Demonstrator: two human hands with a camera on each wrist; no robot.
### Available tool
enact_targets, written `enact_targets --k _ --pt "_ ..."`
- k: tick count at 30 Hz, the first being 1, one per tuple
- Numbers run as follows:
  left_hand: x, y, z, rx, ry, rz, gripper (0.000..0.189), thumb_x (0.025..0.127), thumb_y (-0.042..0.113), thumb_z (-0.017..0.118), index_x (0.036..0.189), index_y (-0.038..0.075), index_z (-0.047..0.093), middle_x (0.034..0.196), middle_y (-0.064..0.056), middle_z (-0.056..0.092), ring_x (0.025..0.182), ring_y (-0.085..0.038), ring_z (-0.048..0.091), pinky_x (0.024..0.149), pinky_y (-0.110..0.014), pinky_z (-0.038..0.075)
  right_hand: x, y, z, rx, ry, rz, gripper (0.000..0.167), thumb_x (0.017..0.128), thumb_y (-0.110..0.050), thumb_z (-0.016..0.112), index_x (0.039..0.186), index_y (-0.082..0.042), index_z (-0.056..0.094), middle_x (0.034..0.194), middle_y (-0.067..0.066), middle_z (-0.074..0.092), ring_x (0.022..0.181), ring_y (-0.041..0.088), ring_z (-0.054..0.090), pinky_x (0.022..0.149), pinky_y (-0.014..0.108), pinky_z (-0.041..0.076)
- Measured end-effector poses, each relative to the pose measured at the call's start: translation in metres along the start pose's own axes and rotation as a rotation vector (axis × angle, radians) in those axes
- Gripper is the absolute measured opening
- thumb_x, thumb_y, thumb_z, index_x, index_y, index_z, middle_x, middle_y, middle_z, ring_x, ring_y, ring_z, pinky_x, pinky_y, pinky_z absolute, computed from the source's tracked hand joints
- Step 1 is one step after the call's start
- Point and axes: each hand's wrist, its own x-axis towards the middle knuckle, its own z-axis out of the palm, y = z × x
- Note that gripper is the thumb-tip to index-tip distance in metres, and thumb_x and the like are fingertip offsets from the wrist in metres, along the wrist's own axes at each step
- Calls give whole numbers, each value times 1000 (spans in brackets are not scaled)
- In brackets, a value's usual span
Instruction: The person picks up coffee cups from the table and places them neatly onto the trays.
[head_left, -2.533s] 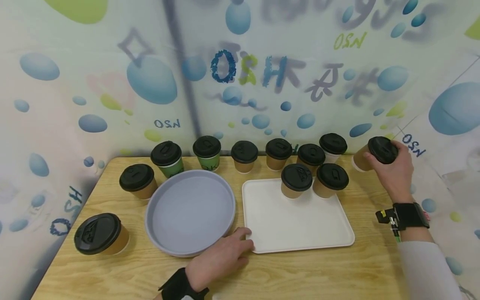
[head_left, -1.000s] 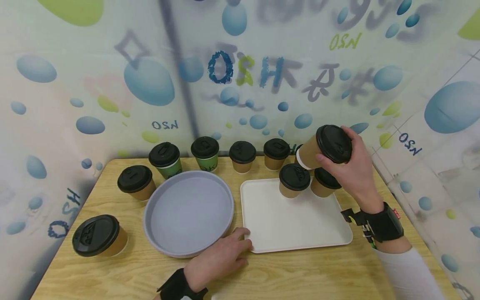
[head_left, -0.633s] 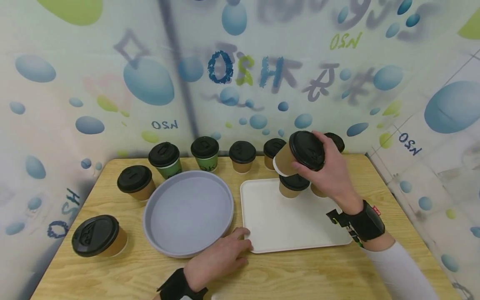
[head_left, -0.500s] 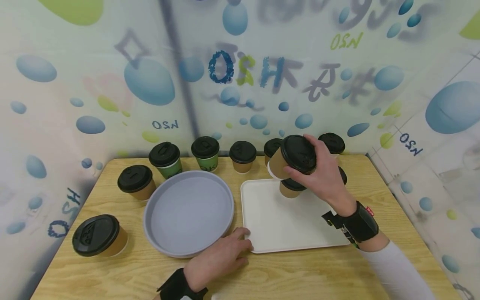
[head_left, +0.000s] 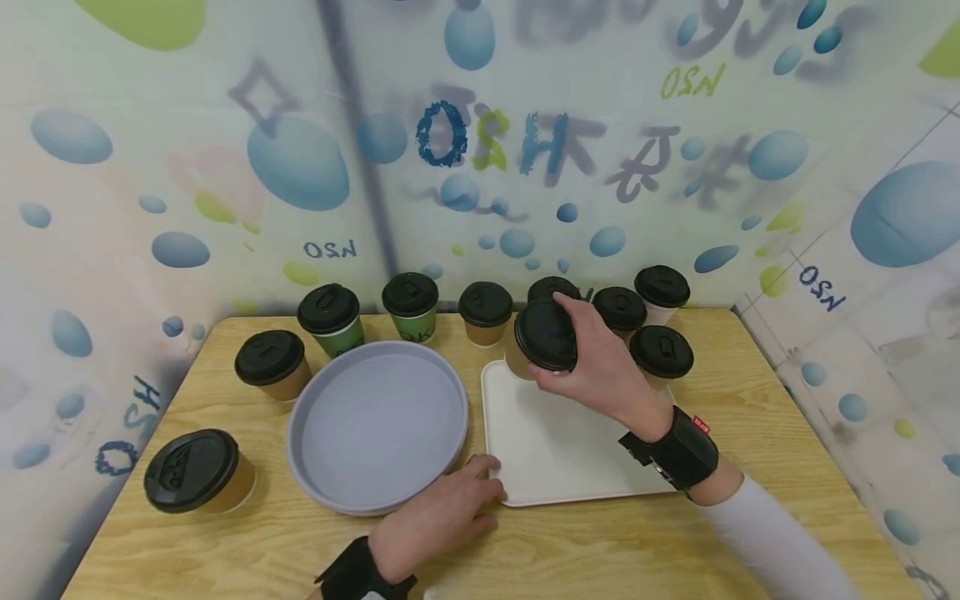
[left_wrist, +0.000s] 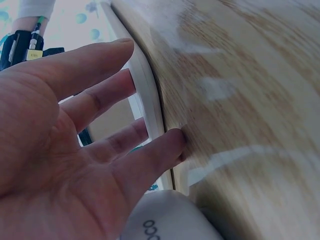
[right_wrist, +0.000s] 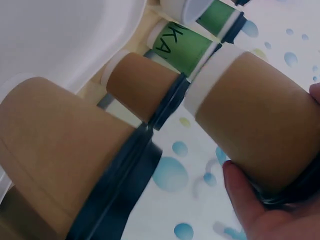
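In the head view my right hand (head_left: pixel 603 367) grips a brown paper coffee cup (head_left: pixel 546 335) by its side, just below the black lid. The cup is tilted and held over the white tray's far left corner; the right wrist view shows its brown wall (right_wrist: pixel 260 120) against my thumb. Another lidded brown cup (head_left: pixel 662 354) stands at the tray's far right corner. A nearby brown cup (right_wrist: pixel 65 150) fills the left of the right wrist view. My left hand (head_left: pixel 442 517) lies at the white tray's (head_left: pixel 577 458) near left corner, its relaxed fingertips touching the edge.
A round grey-blue tray (head_left: pixel 378 429) lies left of the white one. Behind stand lidded cups, including two green ones (head_left: pixel 330 321) and a brown one (head_left: pixel 485 315). More brown cups (head_left: pixel 272 362) stand at the left. A printed backdrop (head_left: pixel 480 208) rises behind the table.
My right hand has carried the brown cup from the table's far right, leftward over the other cups, then lowered it to the white tray's far left. The left hand has stayed in place.
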Motion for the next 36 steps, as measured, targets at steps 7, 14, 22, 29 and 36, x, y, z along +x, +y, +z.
enact_targets --k 7,14,22,29,36 --pt "0 1 0 0 -3 -3 16 94 22 79 109 21 74 135 -3 57 106 -7 62 86 -23 54 2 -6 19 -68 -100 27 101 80 -42 82 160 -8 30 149 20 43 108 38 63 87 52 56" --pt "1 1 0 6 -6 -3 16 94 22 79 109 21 75 135 -4 57 106 -7 62 85 -23 54 5 -1 34 -138 -133 33 98 80 -51 83 153 -4 40 141 20 50 100 36 66 81 48 58" --pt "1 3 -1 51 7 6 16 93 23 80 108 20 75 134 -5 57 106 -8 62 84 -22 54 9 2 44 -396 -120 -79 93 77 -62 82 140 1 55 123 19 65 105 35 66 90 52 52" --pt "1 3 0 65 14 12 15 94 22 79 108 20 75 133 -5 57 107 -8 62 84 -21 54 11 6 48 -558 -86 -139 88 78 -68 75 134 -1 61 114 16 71 105 34 65 91 51 48" --pt "2 4 0 51 7 4 14 94 22 79 108 20 75 134 -5 57 109 -9 61 85 -21 54 13 8 51 -597 -103 -138 90 77 -71 75 132 -1 62 110 15 72 105 33 65 94 51 47"
